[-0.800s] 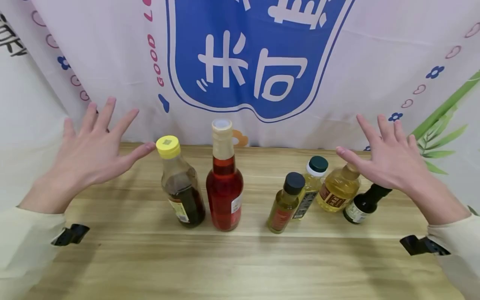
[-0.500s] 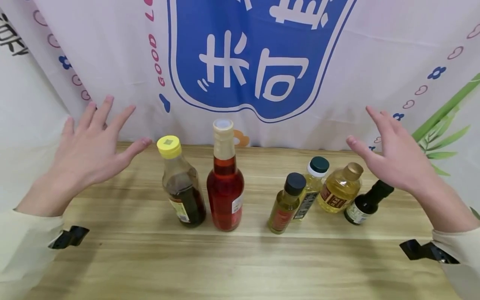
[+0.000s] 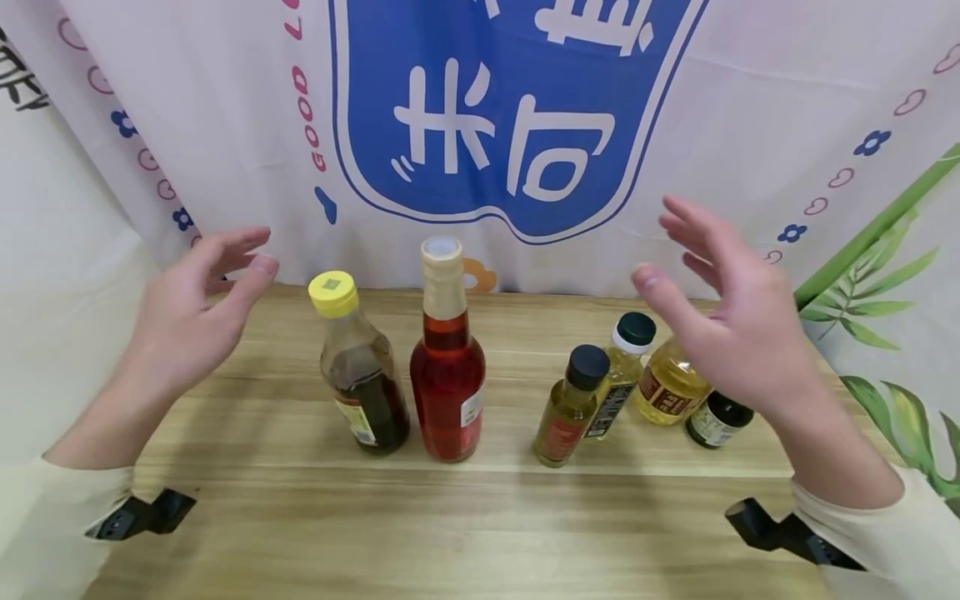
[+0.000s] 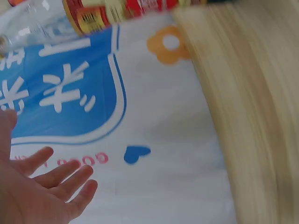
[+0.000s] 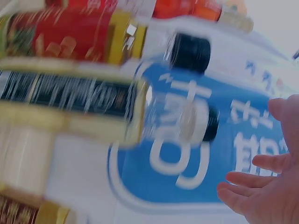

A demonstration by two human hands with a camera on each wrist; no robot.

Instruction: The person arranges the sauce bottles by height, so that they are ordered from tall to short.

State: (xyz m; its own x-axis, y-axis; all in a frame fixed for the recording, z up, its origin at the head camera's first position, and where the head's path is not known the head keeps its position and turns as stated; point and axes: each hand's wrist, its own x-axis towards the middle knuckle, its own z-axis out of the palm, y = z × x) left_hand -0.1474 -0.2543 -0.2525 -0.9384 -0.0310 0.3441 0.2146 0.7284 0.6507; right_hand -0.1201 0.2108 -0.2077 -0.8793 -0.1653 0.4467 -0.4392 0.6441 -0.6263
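Six bottles (image 3: pixel 447 400) on surface (image 3: pixel 480 533): two beside left grip (image 3: pixel 197 308), four near right grip (image 3: pixel 738 317). Both released, raised, fingers loosely bent.

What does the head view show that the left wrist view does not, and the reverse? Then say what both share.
Only the head view: the right hand, dark caps and green leaves.
Only the left wrist view: the palm side of the left hand.
Both: the left hand itself, the white cloth with its blue sign and orange flower, the wooden table, and bottles, though the wrist view cuts them off at its top edge.
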